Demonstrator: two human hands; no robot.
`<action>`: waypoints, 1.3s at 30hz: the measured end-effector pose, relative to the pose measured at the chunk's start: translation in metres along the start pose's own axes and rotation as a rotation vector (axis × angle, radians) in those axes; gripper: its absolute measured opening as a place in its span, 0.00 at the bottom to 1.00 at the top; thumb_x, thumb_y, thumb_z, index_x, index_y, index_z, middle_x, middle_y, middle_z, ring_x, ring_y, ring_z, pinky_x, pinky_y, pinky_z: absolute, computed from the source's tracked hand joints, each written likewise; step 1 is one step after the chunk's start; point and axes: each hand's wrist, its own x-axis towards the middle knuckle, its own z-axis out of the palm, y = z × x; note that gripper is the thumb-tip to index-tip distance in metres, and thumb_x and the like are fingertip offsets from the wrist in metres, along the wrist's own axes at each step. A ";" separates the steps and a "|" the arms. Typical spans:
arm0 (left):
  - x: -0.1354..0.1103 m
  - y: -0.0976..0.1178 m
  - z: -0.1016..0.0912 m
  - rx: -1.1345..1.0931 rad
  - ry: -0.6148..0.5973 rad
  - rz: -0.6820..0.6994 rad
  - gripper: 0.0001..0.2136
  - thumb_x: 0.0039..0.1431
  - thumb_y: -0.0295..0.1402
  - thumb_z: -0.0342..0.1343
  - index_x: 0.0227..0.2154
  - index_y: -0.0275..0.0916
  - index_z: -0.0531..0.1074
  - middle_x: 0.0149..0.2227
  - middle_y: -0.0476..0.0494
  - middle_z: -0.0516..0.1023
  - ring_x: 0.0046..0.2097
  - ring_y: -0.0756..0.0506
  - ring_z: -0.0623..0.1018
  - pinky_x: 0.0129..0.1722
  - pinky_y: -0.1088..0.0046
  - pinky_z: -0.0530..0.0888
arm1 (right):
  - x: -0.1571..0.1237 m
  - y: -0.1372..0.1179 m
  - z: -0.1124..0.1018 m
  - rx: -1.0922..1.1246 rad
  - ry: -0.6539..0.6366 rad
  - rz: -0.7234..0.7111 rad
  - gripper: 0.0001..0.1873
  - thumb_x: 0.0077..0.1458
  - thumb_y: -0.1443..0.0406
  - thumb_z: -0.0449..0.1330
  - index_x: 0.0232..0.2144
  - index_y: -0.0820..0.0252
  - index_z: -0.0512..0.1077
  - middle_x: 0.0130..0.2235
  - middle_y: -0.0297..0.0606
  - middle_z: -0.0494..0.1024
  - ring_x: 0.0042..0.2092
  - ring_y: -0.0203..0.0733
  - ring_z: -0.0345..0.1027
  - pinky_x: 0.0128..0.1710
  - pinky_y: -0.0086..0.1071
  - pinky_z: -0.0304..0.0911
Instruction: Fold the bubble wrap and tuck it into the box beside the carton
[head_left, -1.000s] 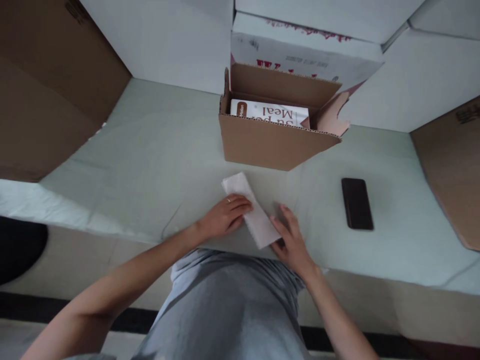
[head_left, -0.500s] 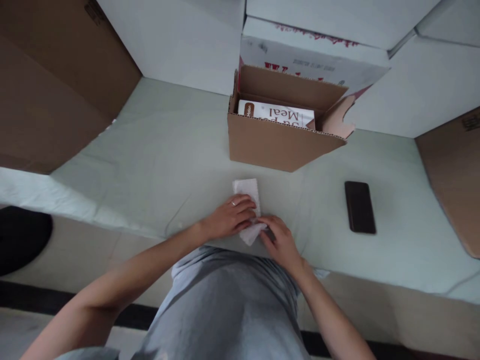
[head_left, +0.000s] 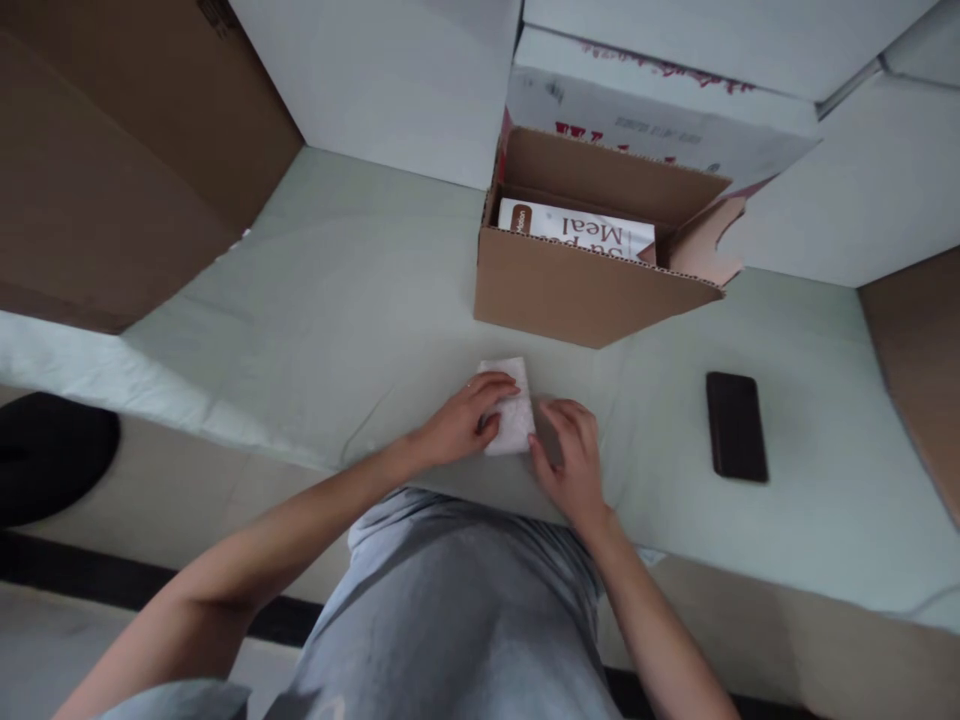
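On the pale green cloth in front of me lies a white paper napkin (head_left: pixel 512 425), folded into a small flat rectangle. My left hand (head_left: pixel 469 415) comes over its left side, bent fingers resting across the upper part and the thumb at the left edge, holding it against the cloth. At the napkin's lower right edge, the thumb of my right hand (head_left: pixel 574 460) touches it. The other right fingers are spread from that thumb and grip nothing.
Beyond my hands stands an open brown cardboard box (head_left: pixel 592 295) with a white printed carton (head_left: pixel 577 225) inside. A dark phone (head_left: pixel 737 427) lies to the right. Large brown boxes stand at left (head_left: pixel 127 170) and right (head_left: pixel 919 350). White boxes (head_left: pixel 390 80) line the back.
The napkin's loose lower end has been folded up, so it is shorter. My left fingers have lifted and opened somewhat; my right hand has let go of the flap and spread.
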 end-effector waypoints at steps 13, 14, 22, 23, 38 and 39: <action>-0.008 0.016 -0.015 0.135 -0.066 0.089 0.15 0.56 0.40 0.55 0.41 0.34 0.71 0.45 0.35 0.73 0.52 0.39 0.70 0.53 0.56 0.67 | 0.014 0.011 -0.006 0.051 -0.236 -0.176 0.17 0.46 0.71 0.57 0.41 0.57 0.68 0.68 0.39 0.42 0.67 0.56 0.34 0.62 0.57 0.46; -0.013 0.020 -0.015 0.174 -0.089 0.085 0.19 0.54 0.43 0.57 0.43 0.34 0.70 0.44 0.35 0.74 0.50 0.38 0.71 0.52 0.55 0.68 | 0.016 0.011 -0.009 0.088 -0.256 -0.175 0.15 0.45 0.71 0.58 0.39 0.58 0.69 0.67 0.40 0.44 0.67 0.57 0.34 0.62 0.58 0.46; -0.020 0.020 0.001 0.144 0.065 -0.303 0.24 0.59 0.37 0.50 0.56 0.34 0.60 0.43 0.36 0.76 0.42 0.43 0.75 0.43 0.63 0.73 | 0.026 0.008 -0.003 0.159 -0.157 0.046 0.24 0.55 0.63 0.57 0.55 0.57 0.59 0.57 0.49 0.64 0.62 0.50 0.53 0.58 0.54 0.55; -0.019 0.020 0.002 0.137 0.085 -0.337 0.25 0.59 0.37 0.50 0.57 0.34 0.58 0.42 0.37 0.76 0.40 0.44 0.76 0.43 0.63 0.73 | 0.025 0.007 -0.001 0.144 -0.125 0.031 0.26 0.56 0.63 0.56 0.56 0.55 0.58 0.57 0.48 0.64 0.61 0.49 0.55 0.58 0.53 0.56; -0.025 0.035 -0.028 -0.008 0.037 -0.688 0.24 0.59 0.40 0.49 0.56 0.35 0.58 0.35 0.42 0.78 0.33 0.45 0.77 0.35 0.67 0.73 | 0.039 0.007 0.022 0.072 -0.188 -0.008 0.17 0.60 0.67 0.48 0.51 0.58 0.67 0.47 0.43 0.73 0.52 0.46 0.61 0.55 0.48 0.60; -0.026 0.034 -0.023 -0.104 0.083 -0.680 0.26 0.58 0.40 0.50 0.57 0.35 0.56 0.37 0.41 0.77 0.35 0.45 0.77 0.36 0.67 0.74 | 0.036 0.005 0.023 0.098 -0.185 0.008 0.18 0.61 0.68 0.48 0.52 0.57 0.66 0.47 0.43 0.72 0.52 0.46 0.61 0.54 0.48 0.60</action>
